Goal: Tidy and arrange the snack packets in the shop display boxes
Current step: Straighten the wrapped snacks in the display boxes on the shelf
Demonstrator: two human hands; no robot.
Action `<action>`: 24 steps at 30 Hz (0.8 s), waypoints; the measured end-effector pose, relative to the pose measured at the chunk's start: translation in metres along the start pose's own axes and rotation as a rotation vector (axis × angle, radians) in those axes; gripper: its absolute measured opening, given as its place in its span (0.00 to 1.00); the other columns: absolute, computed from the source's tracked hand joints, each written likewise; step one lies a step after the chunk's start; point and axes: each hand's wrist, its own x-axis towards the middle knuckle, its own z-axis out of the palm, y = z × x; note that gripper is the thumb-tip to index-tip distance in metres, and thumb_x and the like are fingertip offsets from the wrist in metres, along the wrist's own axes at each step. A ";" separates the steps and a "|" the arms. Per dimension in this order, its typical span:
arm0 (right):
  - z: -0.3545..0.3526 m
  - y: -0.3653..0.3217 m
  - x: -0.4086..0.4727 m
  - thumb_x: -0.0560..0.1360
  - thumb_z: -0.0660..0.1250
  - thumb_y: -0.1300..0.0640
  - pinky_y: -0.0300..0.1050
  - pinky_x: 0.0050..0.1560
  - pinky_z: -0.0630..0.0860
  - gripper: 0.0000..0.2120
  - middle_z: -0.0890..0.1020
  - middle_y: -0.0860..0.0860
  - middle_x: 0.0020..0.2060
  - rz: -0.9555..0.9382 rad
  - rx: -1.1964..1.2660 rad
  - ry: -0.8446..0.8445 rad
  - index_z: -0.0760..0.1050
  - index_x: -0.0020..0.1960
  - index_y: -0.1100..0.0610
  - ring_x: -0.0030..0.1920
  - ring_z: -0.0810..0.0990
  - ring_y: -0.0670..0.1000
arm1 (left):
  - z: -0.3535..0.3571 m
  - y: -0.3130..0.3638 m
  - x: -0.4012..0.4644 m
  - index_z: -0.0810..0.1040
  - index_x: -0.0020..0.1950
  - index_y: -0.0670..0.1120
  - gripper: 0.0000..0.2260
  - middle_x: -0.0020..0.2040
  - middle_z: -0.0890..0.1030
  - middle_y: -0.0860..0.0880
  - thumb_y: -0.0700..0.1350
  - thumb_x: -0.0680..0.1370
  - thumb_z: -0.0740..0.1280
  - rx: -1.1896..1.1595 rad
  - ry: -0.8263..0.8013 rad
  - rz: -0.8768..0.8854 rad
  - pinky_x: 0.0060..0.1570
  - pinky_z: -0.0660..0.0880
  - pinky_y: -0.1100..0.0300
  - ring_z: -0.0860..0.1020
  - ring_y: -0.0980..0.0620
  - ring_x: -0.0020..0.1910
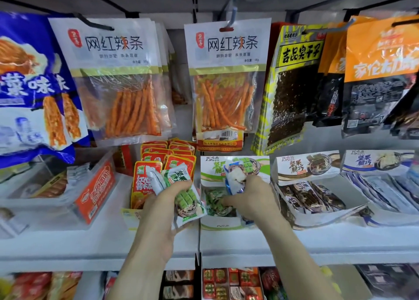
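My left hand point(162, 205) grips a bunch of small snack packets, with a green-and-white packet point(187, 196) on top, held just left of the green display box point(224, 223). My right hand point(251, 200) reaches into that box, pinching blue-and-white packets point(235, 178) that stick up above its fingers. More green packets point(214, 203) lie loose inside the box under the right hand's fingertips. The box's raised flap point(210, 167) stands behind both hands.
A brown display box point(317, 215) and a blue one point(390, 215) stand to the right. Red packets point(167, 158) fill a box on the left, beside an orange box point(95, 193). Large snack bags point(226, 82) hang above. The white shelf edge point(249, 252) runs below.
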 end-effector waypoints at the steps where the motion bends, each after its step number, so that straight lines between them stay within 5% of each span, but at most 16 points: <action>1: 0.007 -0.005 0.000 0.68 0.78 0.53 0.42 0.29 0.69 0.18 0.78 0.55 0.40 -0.030 -0.035 0.013 0.71 0.46 0.59 0.37 0.74 0.52 | -0.005 0.001 0.005 0.82 0.45 0.32 0.17 0.34 0.84 0.37 0.40 0.84 0.58 -0.072 -0.038 -0.039 0.44 0.77 0.57 0.85 0.52 0.33; 2: 0.014 -0.009 0.002 0.68 0.77 0.53 0.42 0.28 0.68 0.18 0.76 0.53 0.37 -0.064 -0.069 0.019 0.68 0.42 0.58 0.36 0.73 0.52 | -0.007 0.003 0.012 0.79 0.57 0.31 0.14 0.41 0.85 0.34 0.39 0.84 0.58 -0.040 -0.038 -0.043 0.47 0.80 0.57 0.86 0.51 0.41; 4: 0.020 -0.014 0.002 0.69 0.77 0.52 0.43 0.27 0.67 0.21 0.73 0.51 0.35 -0.101 -0.120 -0.003 0.64 0.38 0.55 0.37 0.73 0.53 | 0.003 0.004 0.003 0.76 0.66 0.35 0.14 0.39 0.86 0.37 0.38 0.83 0.60 0.104 -0.067 -0.053 0.38 0.82 0.61 0.86 0.50 0.40; 7: 0.007 -0.017 0.000 0.69 0.77 0.48 0.43 0.32 0.70 0.19 0.74 0.49 0.36 -0.131 -0.141 0.020 0.69 0.44 0.56 0.41 0.77 0.54 | 0.020 0.000 -0.008 0.82 0.60 0.41 0.11 0.49 0.87 0.41 0.42 0.80 0.66 0.081 0.017 -0.099 0.47 0.83 0.49 0.86 0.42 0.47; 9: -0.013 -0.017 -0.009 0.67 0.79 0.47 0.44 0.36 0.73 0.21 0.79 0.52 0.40 -0.106 0.035 0.049 0.73 0.49 0.56 0.44 0.80 0.54 | 0.024 -0.002 -0.008 0.83 0.59 0.41 0.11 0.49 0.87 0.41 0.44 0.79 0.69 0.066 0.018 -0.070 0.43 0.84 0.48 0.86 0.42 0.46; 12: -0.038 -0.019 -0.030 0.66 0.82 0.51 0.43 0.36 0.74 0.19 0.85 0.53 0.40 -0.020 0.541 -0.169 0.78 0.50 0.56 0.39 0.82 0.51 | 0.034 0.001 -0.008 0.83 0.56 0.41 0.10 0.46 0.87 0.41 0.43 0.76 0.73 0.069 0.031 -0.061 0.33 0.82 0.54 0.87 0.45 0.41; 15: -0.040 -0.012 -0.038 0.63 0.83 0.53 0.37 0.35 0.77 0.20 0.87 0.49 0.39 -0.036 0.593 -0.295 0.81 0.51 0.56 0.39 0.86 0.47 | 0.047 -0.003 -0.005 0.85 0.51 0.45 0.10 0.44 0.88 0.46 0.47 0.72 0.78 0.091 0.080 -0.029 0.36 0.83 0.53 0.86 0.48 0.42; 16: -0.039 -0.009 -0.038 0.61 0.84 0.52 0.40 0.39 0.79 0.22 0.87 0.48 0.39 -0.035 0.553 -0.267 0.81 0.51 0.56 0.41 0.86 0.47 | 0.054 0.000 -0.004 0.85 0.49 0.46 0.12 0.44 0.87 0.45 0.51 0.71 0.79 0.111 0.117 -0.048 0.38 0.84 0.52 0.86 0.47 0.44; 19: -0.039 -0.001 -0.032 0.61 0.85 0.55 0.49 0.47 0.83 0.19 0.87 0.50 0.39 -0.024 0.509 -0.175 0.83 0.48 0.56 0.41 0.86 0.50 | 0.054 -0.016 0.031 0.80 0.61 0.38 0.39 0.56 0.83 0.36 0.69 0.66 0.75 0.189 0.079 -0.054 0.38 0.79 0.62 0.81 0.42 0.55; 22: -0.053 0.010 -0.027 0.61 0.84 0.58 0.45 0.36 0.80 0.18 0.86 0.50 0.33 0.045 0.540 -0.113 0.82 0.47 0.60 0.33 0.85 0.51 | 0.058 -0.016 0.036 0.80 0.60 0.41 0.10 0.54 0.85 0.39 0.44 0.80 0.69 0.128 0.125 -0.107 0.44 0.82 0.54 0.84 0.41 0.54; 24: -0.066 0.020 -0.022 0.60 0.85 0.56 0.46 0.34 0.78 0.22 0.85 0.52 0.32 0.096 0.518 -0.092 0.80 0.49 0.61 0.33 0.84 0.53 | 0.047 -0.022 0.025 0.83 0.55 0.47 0.07 0.44 0.87 0.46 0.43 0.78 0.72 0.137 0.149 -0.090 0.35 0.83 0.55 0.86 0.46 0.43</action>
